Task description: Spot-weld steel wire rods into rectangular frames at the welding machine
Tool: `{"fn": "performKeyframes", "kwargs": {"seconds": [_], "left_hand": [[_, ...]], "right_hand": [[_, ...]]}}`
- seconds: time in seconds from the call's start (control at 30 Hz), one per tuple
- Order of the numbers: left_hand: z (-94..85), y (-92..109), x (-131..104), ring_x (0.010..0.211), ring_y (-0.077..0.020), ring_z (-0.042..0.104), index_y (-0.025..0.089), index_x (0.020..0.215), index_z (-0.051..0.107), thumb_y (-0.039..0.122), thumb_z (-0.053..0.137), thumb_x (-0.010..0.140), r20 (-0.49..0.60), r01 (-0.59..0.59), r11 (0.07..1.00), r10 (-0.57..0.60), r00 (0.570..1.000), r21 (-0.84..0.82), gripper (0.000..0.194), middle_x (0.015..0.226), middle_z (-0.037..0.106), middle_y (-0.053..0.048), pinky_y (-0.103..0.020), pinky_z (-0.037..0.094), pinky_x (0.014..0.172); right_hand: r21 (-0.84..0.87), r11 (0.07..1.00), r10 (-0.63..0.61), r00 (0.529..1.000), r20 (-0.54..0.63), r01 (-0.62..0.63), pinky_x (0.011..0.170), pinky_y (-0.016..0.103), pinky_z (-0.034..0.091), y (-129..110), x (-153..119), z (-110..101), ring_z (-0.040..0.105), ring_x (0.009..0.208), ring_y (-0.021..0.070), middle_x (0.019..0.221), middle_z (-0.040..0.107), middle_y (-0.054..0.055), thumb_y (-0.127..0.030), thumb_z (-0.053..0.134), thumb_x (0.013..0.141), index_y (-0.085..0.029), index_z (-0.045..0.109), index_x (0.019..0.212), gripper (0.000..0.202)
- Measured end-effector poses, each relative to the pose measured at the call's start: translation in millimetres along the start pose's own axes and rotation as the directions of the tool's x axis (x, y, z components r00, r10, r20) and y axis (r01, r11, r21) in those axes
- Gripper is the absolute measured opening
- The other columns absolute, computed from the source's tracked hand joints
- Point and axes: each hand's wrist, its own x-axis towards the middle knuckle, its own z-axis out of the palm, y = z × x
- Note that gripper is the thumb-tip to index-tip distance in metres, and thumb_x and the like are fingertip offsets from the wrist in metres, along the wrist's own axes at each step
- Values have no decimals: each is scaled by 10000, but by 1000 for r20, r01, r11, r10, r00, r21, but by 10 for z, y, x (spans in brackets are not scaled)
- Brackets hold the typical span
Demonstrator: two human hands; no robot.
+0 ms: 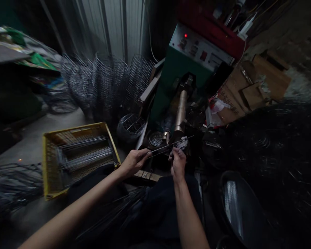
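Note:
My left hand (137, 161) is closed on the near end of a thin metal wire frame (159, 150), which slants up to the right. My right hand (178, 161) is closed in a pinch beside the frame's right part; whatever lies between its fingers is too small to make out. Just beyond the hands are the copper-coloured electrodes (166, 136) of a green welding machine (182, 64), with a thick metal arm (181, 109) above. A round dish of small metal pieces (156, 139) sits to the left of the electrodes.
On the left stands a yellow crate (48, 162) with wire pieces inside. Stacked wire baskets (107, 81) line the back wall. Cardboard boxes (230, 103) lie at the right, and a black container (232, 204) holding metal rods is at lower right.

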Motion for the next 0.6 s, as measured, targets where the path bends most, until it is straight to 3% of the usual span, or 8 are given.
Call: {"fn": "performKeyframes", "kwargs": {"seconds": [0.27,0.4,0.5,0.6], "left_hand": [[-130,-22,192,500,-87,404,152,722,648,413,481,939,41,-4,1000,4,999,-12,378,542,497,36,-186,337,505],[-174,1,188,527,-105,456,150,811,687,431,468,944,87,42,999,-42,995,6,380,580,561,15,-190,357,514],[-190,-6,192,551,-119,485,148,879,707,437,451,952,108,55,998,-57,993,25,393,611,596,1,-201,373,534],[-187,-25,223,549,-114,467,145,873,705,438,434,959,128,27,999,-29,991,18,408,601,574,8,-202,357,534]], "right_hand": [[-28,1000,0,1000,30,1,433,167,350,-3,80,-10,424,471,77,557,499,-50,-461,755,726,-167,556,669,360],[6,999,42,997,62,-42,431,167,356,22,86,-42,421,451,74,551,509,-51,-429,739,757,-163,579,691,318],[-10,997,77,992,104,-76,434,163,361,25,-17,-166,431,457,74,567,525,-44,-439,731,788,-161,596,702,321],[-108,984,157,980,124,-144,439,155,375,101,-305,-340,454,476,83,575,534,-34,-512,712,816,-154,635,744,373]]}}
